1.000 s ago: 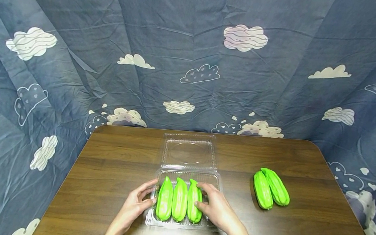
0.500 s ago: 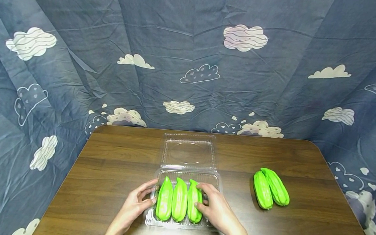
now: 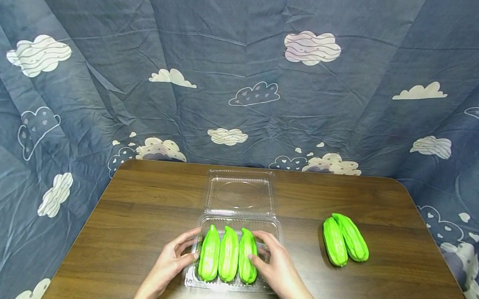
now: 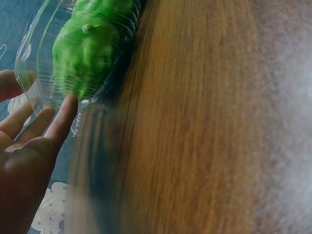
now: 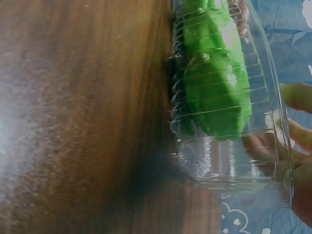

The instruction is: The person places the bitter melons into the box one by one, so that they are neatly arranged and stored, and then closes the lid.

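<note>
A clear plastic clamshell box (image 3: 274, 281) lies with its lid (image 3: 240, 193) folded back behind it. Inside stand side by side the left (image 3: 209, 256), middle (image 3: 229, 255) and right green vegetable (image 3: 247, 261), long, ridged and shiny with pointed tips. My left hand (image 3: 170, 258) rests at the box's left rim, its fairly straight fingers (image 4: 62, 114) against the outer wall. My right hand (image 3: 275, 263) reaches over the right rim, thumb at the right vegetable's side and index finger beside its upper end. Through the plastic wall, a right-hand finger (image 5: 258, 151) shows inside the box.
Two more green vegetables, one left (image 3: 335, 242) and one leaning beside it (image 3: 352, 238), lie on the wooden table (image 3: 143, 207) right of the box. A blue curtain (image 3: 205, 105) with cloud prints hangs behind the table's rear edge.
My right hand's index finger has moved slightly right, off the right vegetable's upper end, and the hand has spread a little. The left hand, box and vegetables keep their places.
</note>
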